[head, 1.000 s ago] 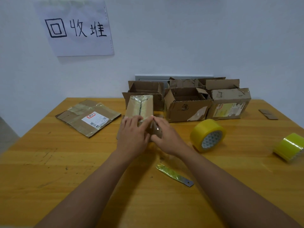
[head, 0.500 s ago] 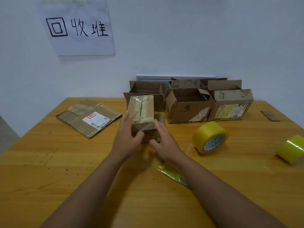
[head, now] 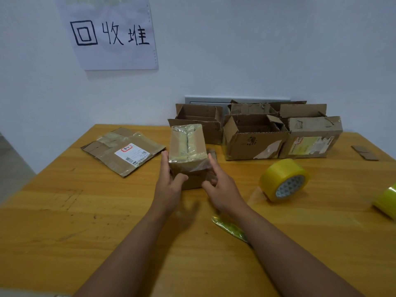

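Your left hand (head: 169,187) and right hand (head: 224,189) clasp the small brown cardboard box wrapped in clear tape (head: 187,146). Fingers lie along its sides and thumbs on its near face, above mid wooden table (head: 85,232). Squeeze evenly, keep it level, and clear the yellow tape roll (head: 282,180).

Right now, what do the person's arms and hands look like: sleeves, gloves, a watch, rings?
The left hand and right hand are bare: no gloves, no rings showing. The left forearm and right forearm are uncovered to the picture's lower edge, with no sleeve, watch or bracelet in view.
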### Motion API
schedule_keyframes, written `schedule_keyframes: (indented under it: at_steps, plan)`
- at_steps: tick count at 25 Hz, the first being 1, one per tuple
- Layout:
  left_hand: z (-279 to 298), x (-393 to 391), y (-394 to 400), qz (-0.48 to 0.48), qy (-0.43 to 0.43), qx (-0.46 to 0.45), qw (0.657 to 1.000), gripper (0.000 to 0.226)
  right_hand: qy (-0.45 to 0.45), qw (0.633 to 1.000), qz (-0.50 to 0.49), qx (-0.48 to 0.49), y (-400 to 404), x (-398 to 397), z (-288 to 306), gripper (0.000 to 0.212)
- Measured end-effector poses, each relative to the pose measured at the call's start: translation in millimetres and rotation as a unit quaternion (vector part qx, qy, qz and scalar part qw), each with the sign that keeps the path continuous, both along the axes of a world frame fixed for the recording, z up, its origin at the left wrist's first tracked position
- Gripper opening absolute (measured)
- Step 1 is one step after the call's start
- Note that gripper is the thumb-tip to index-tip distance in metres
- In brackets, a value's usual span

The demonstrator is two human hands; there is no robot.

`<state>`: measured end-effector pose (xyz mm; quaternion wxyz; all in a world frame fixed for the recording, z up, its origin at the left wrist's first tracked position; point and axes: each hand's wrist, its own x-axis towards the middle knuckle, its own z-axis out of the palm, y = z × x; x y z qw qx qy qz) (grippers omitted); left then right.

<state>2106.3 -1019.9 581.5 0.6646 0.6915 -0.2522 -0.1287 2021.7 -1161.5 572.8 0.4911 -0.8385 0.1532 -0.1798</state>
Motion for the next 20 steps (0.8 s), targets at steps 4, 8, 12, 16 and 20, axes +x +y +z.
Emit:
schedule_keyframes:
  at_steps: [4,8,12,16,20]
  plan:
    - [2.5,-4.7,1.2,0.023,0.007,-0.012,1.0,0.075,-0.002,0.999,0.015,0.045,-1.0,-4.5,9.0,0.069]
    - [6.6,2.0,2.8,0.082,0.085,-0.065,0.991,0.025,-0.032,0.982,0.007,0.185,-4.2,-9.3,28.3,0.024]
    - [4.7,9.4,5.9,0.13,0.116,-0.035,0.984,0.022,-0.034,0.957,-0.021,0.288,-5.8,-3.8,37.3,0.026]
    - [0.6,12.5,9.2,0.165,0.157,-0.023,0.973,0.05,-0.006,0.961,-0.04,0.273,-3.5,2.9,27.6,0.035]
    - [7.4,11.3,10.3,0.139,0.221,-0.06,0.964,0.035,0.013,0.961,-0.064,0.271,-1.2,7.8,22.7,0.05]
